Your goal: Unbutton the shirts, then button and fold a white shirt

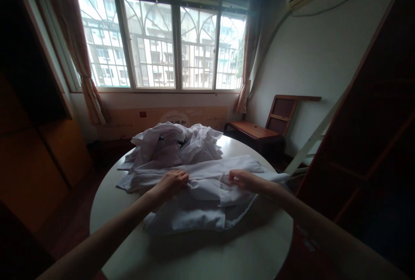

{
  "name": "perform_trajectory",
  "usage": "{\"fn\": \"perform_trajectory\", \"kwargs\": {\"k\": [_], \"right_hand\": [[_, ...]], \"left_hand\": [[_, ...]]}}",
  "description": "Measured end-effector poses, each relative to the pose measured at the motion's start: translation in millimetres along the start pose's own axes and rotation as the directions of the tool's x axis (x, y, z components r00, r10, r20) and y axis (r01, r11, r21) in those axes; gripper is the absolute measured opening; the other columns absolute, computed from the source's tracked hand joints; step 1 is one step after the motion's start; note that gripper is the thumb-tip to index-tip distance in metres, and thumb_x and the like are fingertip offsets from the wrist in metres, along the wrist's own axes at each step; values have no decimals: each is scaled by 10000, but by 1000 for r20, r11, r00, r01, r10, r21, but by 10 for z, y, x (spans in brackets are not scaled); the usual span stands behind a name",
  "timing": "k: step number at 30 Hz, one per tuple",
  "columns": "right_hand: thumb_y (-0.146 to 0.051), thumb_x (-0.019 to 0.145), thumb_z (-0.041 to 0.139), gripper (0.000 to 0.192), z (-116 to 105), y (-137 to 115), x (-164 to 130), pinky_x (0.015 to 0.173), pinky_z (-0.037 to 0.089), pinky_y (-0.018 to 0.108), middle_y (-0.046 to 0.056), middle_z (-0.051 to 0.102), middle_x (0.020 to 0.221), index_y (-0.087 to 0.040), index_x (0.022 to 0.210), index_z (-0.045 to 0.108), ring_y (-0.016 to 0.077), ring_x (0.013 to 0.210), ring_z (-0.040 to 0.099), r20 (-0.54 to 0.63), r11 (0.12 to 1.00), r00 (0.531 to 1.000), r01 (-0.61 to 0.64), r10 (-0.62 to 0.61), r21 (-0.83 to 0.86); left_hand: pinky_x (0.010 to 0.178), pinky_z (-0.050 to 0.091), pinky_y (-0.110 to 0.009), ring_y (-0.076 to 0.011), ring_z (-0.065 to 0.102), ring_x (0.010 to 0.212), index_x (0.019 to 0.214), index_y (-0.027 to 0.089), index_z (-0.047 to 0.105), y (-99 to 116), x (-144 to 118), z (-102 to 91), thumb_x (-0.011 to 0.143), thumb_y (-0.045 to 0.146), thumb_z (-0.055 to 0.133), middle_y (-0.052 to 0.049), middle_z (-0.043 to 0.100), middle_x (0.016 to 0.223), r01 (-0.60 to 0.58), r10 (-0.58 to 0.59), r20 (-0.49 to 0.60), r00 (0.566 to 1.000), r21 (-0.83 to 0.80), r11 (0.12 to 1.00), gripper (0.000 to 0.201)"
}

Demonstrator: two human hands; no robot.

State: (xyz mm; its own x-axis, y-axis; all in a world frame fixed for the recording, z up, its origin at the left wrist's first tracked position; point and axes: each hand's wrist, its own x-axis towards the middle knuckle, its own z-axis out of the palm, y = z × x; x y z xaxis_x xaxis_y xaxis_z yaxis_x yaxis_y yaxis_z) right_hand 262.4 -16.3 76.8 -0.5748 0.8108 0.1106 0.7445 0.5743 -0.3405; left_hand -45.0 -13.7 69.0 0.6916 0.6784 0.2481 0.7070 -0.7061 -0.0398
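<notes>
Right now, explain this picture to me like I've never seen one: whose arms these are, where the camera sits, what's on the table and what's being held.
There is one picture, taken by a camera worn on a person's head, looking forward and down. The two bare arms reaching in from the bottom are that person's own; there is no machine.

In front of them is a round pale table. On it lies a light-coloured garment, spread out and creased. Behind it sits a rumpled heap of similar cloth.

The left hand and the right hand both rest on the garment, each pinching a fold of its fabric.

Beyond the table are a barred window with curtains and, to the right, a wooden bench against the wall.
</notes>
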Motion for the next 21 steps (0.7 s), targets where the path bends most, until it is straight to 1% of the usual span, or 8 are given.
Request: {"fn": "perform_trajectory", "kwargs": {"k": [4,7,9,11,14,16,18,21], "right_hand": [[-184,736,509,290,-11,40,-78,591,417,243,55,603,788,-124,1020,524,142,652,544,-26,999,999,-37,37,7],[-122,736,448,271,-61,-2,-156,653,434,254,47,614,778,-145,975,573,144,680,559,-18,999,1000,25,-26,-32],[-120,749,425,252,-110,-44,-208,711,438,272,54,620,812,-158,929,597,149,725,567,-50,997,997,59,-61,-48],[-164,751,471,285,-149,-68,-236,746,442,292,67,611,869,-164,1020,566,162,775,567,-104,997,992,62,-67,-51],[-276,682,617,607,-141,-50,-204,843,416,349,103,549,1074,-184,1241,397,211,973,521,-142,995,986,82,-90,-58],[-337,620,680,773,-93,-32,-143,907,373,382,119,471,1200,-194,1291,324,243,1094,446,-104,993,989,97,-103,-63],[-350,635,666,675,-39,-41,-74,902,377,374,112,480,1182,-188,1233,397,240,1077,454,-46,994,994,94,-97,-57],[-239,729,551,193,0,-120,-1,781,428,309,70,557,949,-172,910,564,185,874,526,-11,996,997,80,-81,-45]], "left_hand": [[578,399,-250,-160,564,600,717,131,573,30,64,-66,846,206,392,-60,598,666,35,-36,39,999,12,999,235],[526,365,-236,-158,562,549,708,128,592,3,127,-151,847,268,391,-62,598,614,54,-55,72,996,17,998,281],[525,355,-233,-161,569,561,722,136,598,-36,187,-213,843,319,391,-66,610,630,69,-69,45,997,0,998,301],[533,355,-237,-167,576,582,726,151,601,-66,256,-266,862,357,333,-69,622,654,141,-141,-11,990,-20,990,364],[560,374,-250,-181,589,625,773,171,600,-39,350,-300,879,351,274,-69,631,690,283,-285,-77,955,-35,958,387],[625,400,-262,-191,598,735,901,180,577,34,388,-291,860,278,335,-74,641,805,265,-269,-113,957,-44,963,264],[716,409,-276,-195,573,873,997,177,530,125,402,-267,823,183,387,-86,618,957,190,-195,-158,968,-47,981,225],[763,409,-314,-219,555,912,947,148,523,235,379,-225,798,128,391,-115,599,981,173,-173,-202,964,-16,985,200]]}}
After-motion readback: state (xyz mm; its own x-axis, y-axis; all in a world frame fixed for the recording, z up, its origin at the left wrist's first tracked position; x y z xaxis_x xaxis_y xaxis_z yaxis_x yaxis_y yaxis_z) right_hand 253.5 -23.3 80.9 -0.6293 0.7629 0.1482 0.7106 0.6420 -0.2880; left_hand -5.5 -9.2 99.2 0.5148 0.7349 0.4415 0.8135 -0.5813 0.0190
